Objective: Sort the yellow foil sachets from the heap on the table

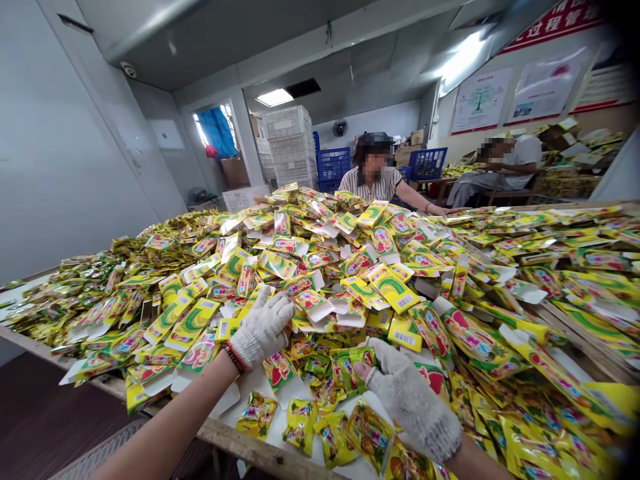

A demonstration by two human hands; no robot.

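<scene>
Both my hands wear white knit gloves. My left hand (261, 328) rests on the heap of flat yellow cartons (390, 288), its fingers curled over a carton edge. My right hand (407, 397) lies lower, over the small yellow-green sachets (300, 423) near the table's front, thumb out, fingers bent around a sachet (350, 363). Whether either hand truly grips anything is hard to make out. The table (250, 450) is a white-topped board with a wooden front edge.
Cartons and sachets cover the whole table. A person in a striped shirt (373, 180) sits across it, and another person (500, 167) sits at the back right. Blue crates (333, 163), white crates (290, 143) and posters (545, 87) line the far walls.
</scene>
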